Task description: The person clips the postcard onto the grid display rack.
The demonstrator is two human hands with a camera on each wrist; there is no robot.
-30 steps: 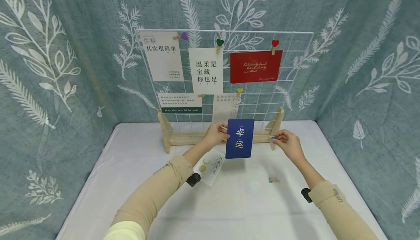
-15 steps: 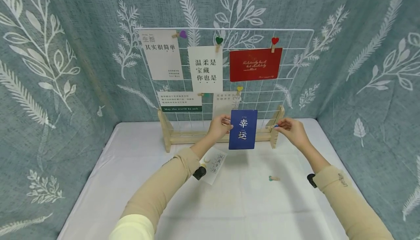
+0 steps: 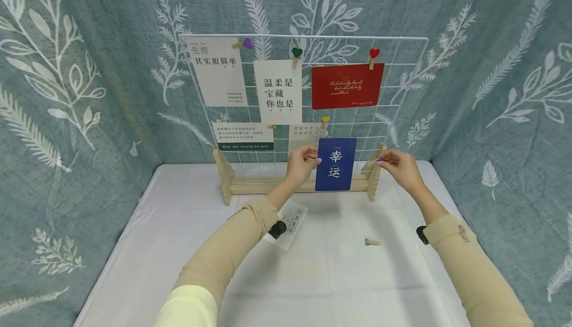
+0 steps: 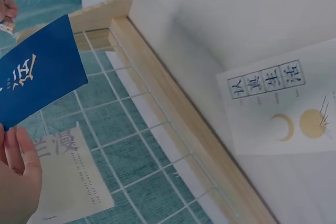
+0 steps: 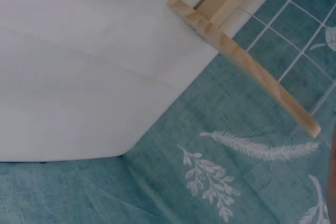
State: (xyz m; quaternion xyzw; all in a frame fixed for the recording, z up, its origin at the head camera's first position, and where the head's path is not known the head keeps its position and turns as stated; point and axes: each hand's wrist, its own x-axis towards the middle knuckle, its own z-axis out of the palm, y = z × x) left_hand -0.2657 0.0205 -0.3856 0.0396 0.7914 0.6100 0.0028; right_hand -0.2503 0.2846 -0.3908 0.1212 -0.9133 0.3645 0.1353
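Note:
My left hand (image 3: 302,168) pinches the left edge of a blue card (image 3: 336,164) with pale gold characters, held upright before the lower right of a white wire grid (image 3: 357,143). In the left wrist view the blue card (image 4: 44,72) hangs slightly off the wires. To its right, my right hand (image 3: 401,168) pinches a small clothespin (image 3: 374,161) with a blue end, near the grid's right wooden foot. A pale card (image 3: 308,136) under a yellow-heart clothespin (image 3: 325,119) is partly covered by the left hand and the blue card.
Several cards hang on the grid by heart clothespins, among them a red card (image 3: 347,86) and a white card (image 3: 278,92). On the white table (image 3: 321,267) lie a sun-and-moon card (image 3: 292,225), partly behind the left wrist, and a loose clothespin (image 3: 372,242). Wooden feet (image 3: 222,175) support the grid.
The left hand has carried the blue card up and slightly right, toward the grid. The right hand, still pinching its clothespin, has also risen a little. The hung cards stay put.

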